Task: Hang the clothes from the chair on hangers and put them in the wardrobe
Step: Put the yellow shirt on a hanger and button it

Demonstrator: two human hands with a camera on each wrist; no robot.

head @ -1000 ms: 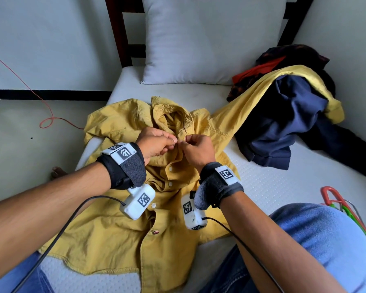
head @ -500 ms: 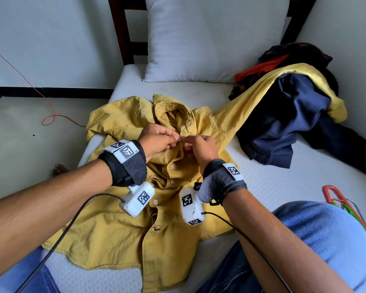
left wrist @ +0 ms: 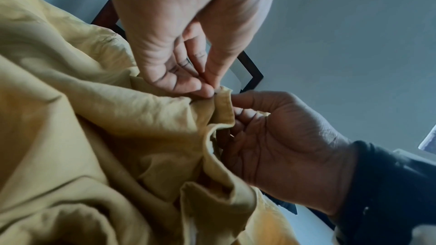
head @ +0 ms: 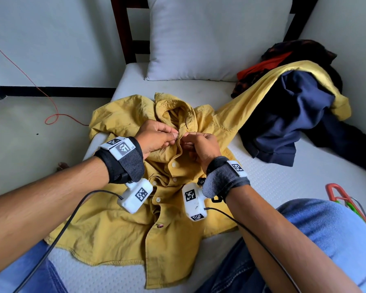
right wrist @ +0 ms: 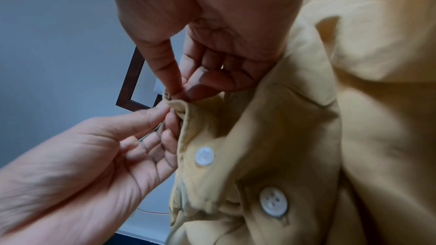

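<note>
Yellow shirt (head: 118,233) lies beside heaped clothes (head: 294,123), below pillow (head: 216,37).

Both hands pinch the folded front edge of the yellow shirt (left wrist: 94,137), the left hand (left wrist: 179,47) from above and the right hand (left wrist: 283,137) from the side, fingertips nearly touching.

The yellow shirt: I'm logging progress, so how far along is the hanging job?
Early. Nothing is on a hanger yet. In hand: the yellow shirt lies flat on the bed, and the left hand and right hand pinch its placket below the collar. Left: hanging it, then the clothes pile. The hangers lie unused.
</note>
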